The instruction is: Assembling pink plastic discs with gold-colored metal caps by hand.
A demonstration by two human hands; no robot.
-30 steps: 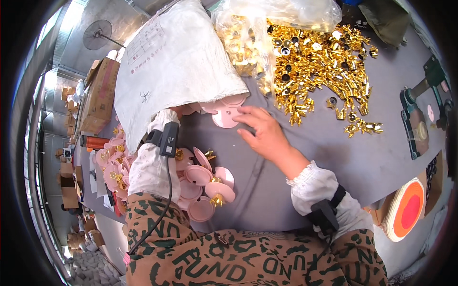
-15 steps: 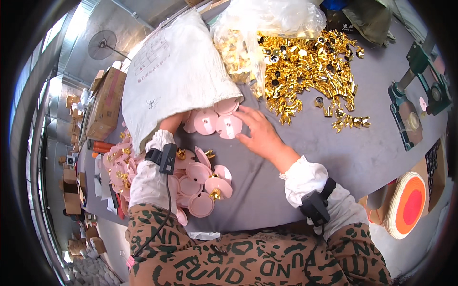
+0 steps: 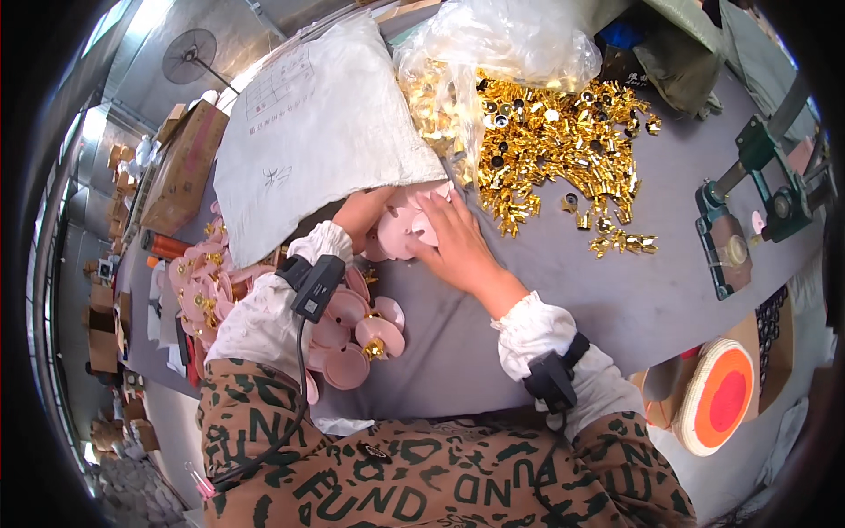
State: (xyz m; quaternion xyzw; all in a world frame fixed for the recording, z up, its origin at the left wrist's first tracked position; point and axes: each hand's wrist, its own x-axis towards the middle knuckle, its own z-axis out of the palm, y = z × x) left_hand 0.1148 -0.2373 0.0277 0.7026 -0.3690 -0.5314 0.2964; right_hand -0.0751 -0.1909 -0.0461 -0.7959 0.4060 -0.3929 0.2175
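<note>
A white woven sack lies on the grey-covered table, its mouth toward me. Several round pink discs with small centre holes show at that mouth. My left hand reaches in beside them, its fingers hidden by the sack edge and the discs. Over the discs from the right lies my right hand, fingers stretched out and touching them, thumb apart. Closer to me, beside my left forearm, is a loose group of pink discs with gold fittings. More such pieces form a pink pile at the left.
A heap of shiny gold fittings spreads behind my right hand, next to a clear plastic bag. At the right edge stands a green hand press. A round orange-and-red cushion sits below the table edge. A cardboard box is at the far left.
My left hand has moved right, out from deeper under the sack, to the discs. My right hand has come down onto the discs. The whole view has shifted slightly.
</note>
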